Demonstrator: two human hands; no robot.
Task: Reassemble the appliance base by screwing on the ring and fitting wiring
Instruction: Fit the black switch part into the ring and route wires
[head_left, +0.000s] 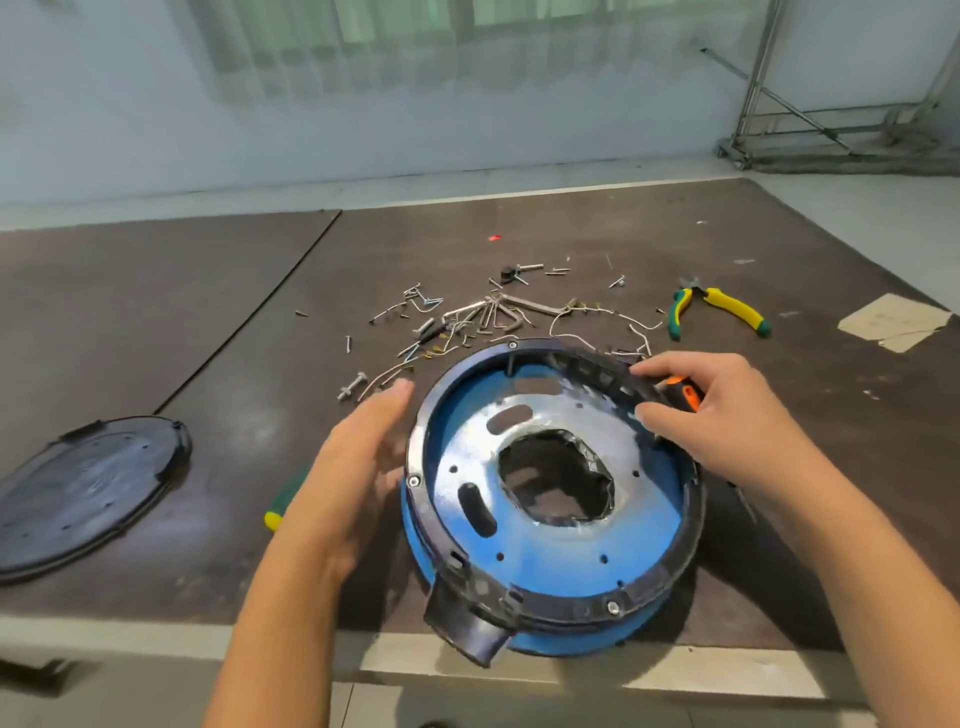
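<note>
The round blue appliance base (550, 556) lies open side up at the table's near edge, with a black ring (566, 597) on its rim and a silver plate with a ragged hole inside. My left hand (358, 457) is beside the base's left rim, fingers straight. My right hand (727, 415) grips an orange-and-black screwdriver (685, 392) at the ring's far right side, with its fingertips on the ring. White wires (597, 314) and loose screws (436, 322) lie just behind the base.
A black round cover (88, 483) lies at the left. A green-and-yellow screwdriver (283, 501) is partly hidden under my left forearm. Yellow-green pliers (722, 306) sit at the far right, near a paper scrap (898, 322). A metal rack (841, 119) stands beyond the table.
</note>
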